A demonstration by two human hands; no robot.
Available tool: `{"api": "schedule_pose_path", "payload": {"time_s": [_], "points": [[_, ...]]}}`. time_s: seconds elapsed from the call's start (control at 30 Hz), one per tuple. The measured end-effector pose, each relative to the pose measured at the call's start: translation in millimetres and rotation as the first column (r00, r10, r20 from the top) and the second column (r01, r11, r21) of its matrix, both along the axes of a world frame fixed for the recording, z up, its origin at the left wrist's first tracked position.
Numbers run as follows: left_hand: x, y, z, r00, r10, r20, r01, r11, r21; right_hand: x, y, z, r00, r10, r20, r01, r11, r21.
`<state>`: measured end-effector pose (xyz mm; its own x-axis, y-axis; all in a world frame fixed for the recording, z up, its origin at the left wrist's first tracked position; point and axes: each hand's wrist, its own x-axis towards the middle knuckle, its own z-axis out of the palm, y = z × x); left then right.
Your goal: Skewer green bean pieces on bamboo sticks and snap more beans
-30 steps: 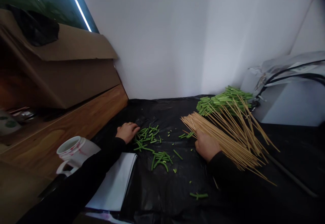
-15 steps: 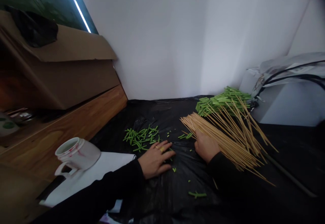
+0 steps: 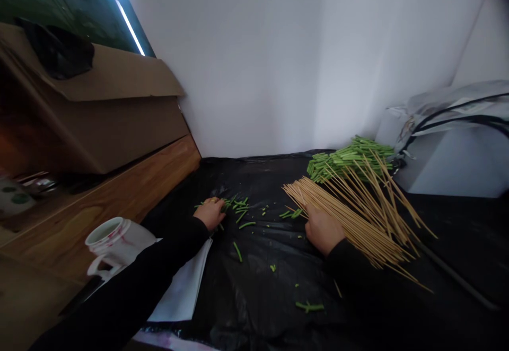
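Pulled back up the black plastic sheet from its flat spread of half a second ago, left hand now over the scattered green bean pieces, fingers drawn narrow and curled down at the edge of the scatter; whether any pieces sit under them, impossible to tell. Fewer pieces in view around that hand than before, a few loose ones lying apart just below it. Right hand unmoved at the near end of a fanned bundle of bamboo skewers, fingers closed against the sticks, any real grip unclear from above. Behind the skewers, a heap of cut beans, close to the wall. Near the left forearm, a white mug with red marks and a white paper sheet, partly under that arm.
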<state>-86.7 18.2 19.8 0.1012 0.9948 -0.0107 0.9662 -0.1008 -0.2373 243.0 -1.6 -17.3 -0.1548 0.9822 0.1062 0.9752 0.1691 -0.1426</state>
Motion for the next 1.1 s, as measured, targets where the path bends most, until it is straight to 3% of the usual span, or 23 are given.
{"api": "schedule_pose_path", "payload": {"time_s": [0.23, 0.33, 0.4, 0.47, 0.53, 0.57, 0.67, 0.73, 0.83, 0.9, 1.1], "points": [[-33, 4, 11.4, 0.975, 0.222, -0.03, -0.221, 0.974, 0.048, -1, -2, 0.6, 1.0, -0.014, 0.004, 0.014, 1.0, 0.015], [-21, 3, 14.3, 0.974, 0.224, -0.019, -0.222, 0.972, 0.08, -1, -2, 1.0, 1.0, -0.023, -0.001, 0.023, 1.0, 0.01], [7, -1, 10.8, 0.994, 0.113, 0.005, -0.113, 0.99, 0.086, -1, -1, 1.1, 1.0, -0.03, -0.004, 0.03, 1.0, 0.005], [46, -8, 2.1, 0.996, -0.08, 0.049, 0.077, 0.994, 0.074, -1, 0, 1.4, 0.999, -0.051, -0.01, 0.051, 0.999, -0.01], [89, -17, -10.0, 0.902, -0.398, 0.167, 0.382, 0.916, 0.118, -1, 0, 2.1, 0.997, -0.069, -0.019, 0.069, 0.997, -0.027], [107, -22, -16.4, 0.844, -0.494, 0.209, 0.478, 0.87, 0.125, -1, 0, 2.6, 0.997, -0.075, -0.022, 0.075, 0.997, -0.031], [145, -28, -32.2, 0.761, -0.593, 0.262, 0.597, 0.799, 0.074, -2, -1, 4.1, 0.996, -0.083, -0.034, 0.082, 0.996, -0.025], [151, -23, -37.5, 0.749, -0.616, 0.246, 0.628, 0.778, 0.037, -2, -2, 5.0, 0.995, -0.088, -0.043, 0.088, 0.996, -0.022], [136, -10, -36.8, 0.754, -0.635, 0.167, 0.64, 0.768, 0.033, -3, -3, 6.1, 0.996, -0.084, -0.038, 0.083, 0.996, -0.029], [115, -3, -32.9, 0.801, -0.589, 0.106, 0.588, 0.807, 0.044, -3, -3, 6.9, 0.996, -0.086, -0.03, 0.085, 0.996, -0.035], [33, 2, -19.1, 0.982, -0.18, -0.063, 0.18, 0.984, -0.005, -3, -3, 7.4, 0.997, -0.075, -0.014, 0.075, 0.997, -0.032]]}}
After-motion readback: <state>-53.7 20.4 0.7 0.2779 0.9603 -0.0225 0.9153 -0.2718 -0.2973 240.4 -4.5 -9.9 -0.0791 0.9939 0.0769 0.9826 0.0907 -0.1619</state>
